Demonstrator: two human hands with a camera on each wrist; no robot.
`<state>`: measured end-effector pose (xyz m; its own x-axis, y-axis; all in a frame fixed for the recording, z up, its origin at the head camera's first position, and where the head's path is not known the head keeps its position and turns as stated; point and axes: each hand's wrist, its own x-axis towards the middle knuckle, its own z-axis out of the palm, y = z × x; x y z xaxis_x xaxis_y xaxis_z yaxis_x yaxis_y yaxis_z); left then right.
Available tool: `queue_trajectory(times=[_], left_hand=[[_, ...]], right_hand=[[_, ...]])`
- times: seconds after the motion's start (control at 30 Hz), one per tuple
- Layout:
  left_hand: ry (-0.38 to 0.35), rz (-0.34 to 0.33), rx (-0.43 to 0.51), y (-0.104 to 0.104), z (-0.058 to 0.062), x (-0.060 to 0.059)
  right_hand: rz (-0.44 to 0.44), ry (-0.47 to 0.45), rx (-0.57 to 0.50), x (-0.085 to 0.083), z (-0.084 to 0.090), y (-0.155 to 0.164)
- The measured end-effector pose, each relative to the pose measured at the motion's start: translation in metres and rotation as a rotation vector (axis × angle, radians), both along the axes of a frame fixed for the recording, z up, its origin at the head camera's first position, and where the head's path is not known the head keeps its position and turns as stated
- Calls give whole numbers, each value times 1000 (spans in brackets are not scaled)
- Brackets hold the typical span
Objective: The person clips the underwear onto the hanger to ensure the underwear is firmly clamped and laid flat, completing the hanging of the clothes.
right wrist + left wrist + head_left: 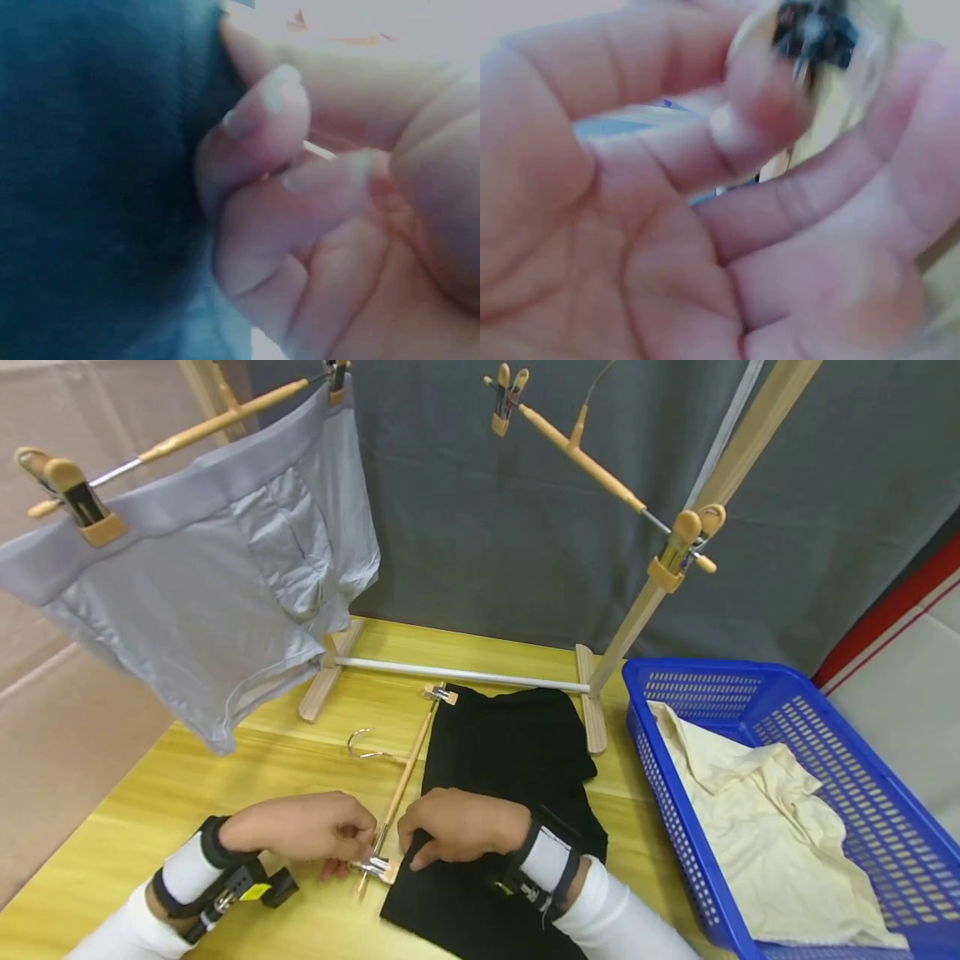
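Note:
Black shorts [510, 743] lie on the yellow wood-grain table [247, 785], their upper edge along a clip hanger [408, 768]. At the far end, one hanger clip [441, 694] sits on the edge of the shorts. My left hand [307, 827] pinches the near clip [378, 867] between thumb and fingers; the left wrist view shows that clip blurred at the fingertips. My right hand [465, 825] pinches the near part of the shorts' upper edge, just right of this clip. Dark cloth [97, 180] fills the left of the right wrist view, beside the curled fingers.
Grey boxer shorts [202, 543] hang from a clip hanger at the left. Another clip hanger [585, 460] hangs at the right of the wooden rack [637, 618] with no garment. A blue basket [652, 760] at the right holds a cream cloth [765, 843].

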<state>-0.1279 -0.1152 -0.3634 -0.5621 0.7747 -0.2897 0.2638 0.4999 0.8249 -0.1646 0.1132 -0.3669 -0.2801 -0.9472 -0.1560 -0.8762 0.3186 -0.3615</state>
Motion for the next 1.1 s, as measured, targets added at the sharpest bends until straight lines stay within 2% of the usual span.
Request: queue_trajectory(times=[0.1, 0.23, 0.33, 0.47, 0.57, 0.67, 0.8, 0.9, 1.1], left_hand=[[-30, 64, 43, -2, -2, -4], [-106, 91, 109, -2, -6, -9], [-164, 54, 133, -4, -8, -13], [-229, -29, 164, -7, -11, -18], [-326, -82, 204, -10, -14, -20], [-386, -91, 242, -12, -17, -21], [-391, -31, 280, -13, -21, -20], [-392, 14, 273, -12, -21, -18], [-379, 50, 235, -10, -19, -16]], right_hand=[[-16, -93, -59, -9, -4, 0], [-35, -204, -107, -17, -9, 3], [-33, -250, -127, -21, -11, 4], [-36, -276, -131, -24, -11, 6], [-30, -290, -119, -24, -10, 6], [-23, -299, -114, -23, -10, 6], [-18, -298, -119, -22, -10, 6], [-8, -298, -127, -22, -11, 5], [-4, -279, -136, -23, -12, 4]])
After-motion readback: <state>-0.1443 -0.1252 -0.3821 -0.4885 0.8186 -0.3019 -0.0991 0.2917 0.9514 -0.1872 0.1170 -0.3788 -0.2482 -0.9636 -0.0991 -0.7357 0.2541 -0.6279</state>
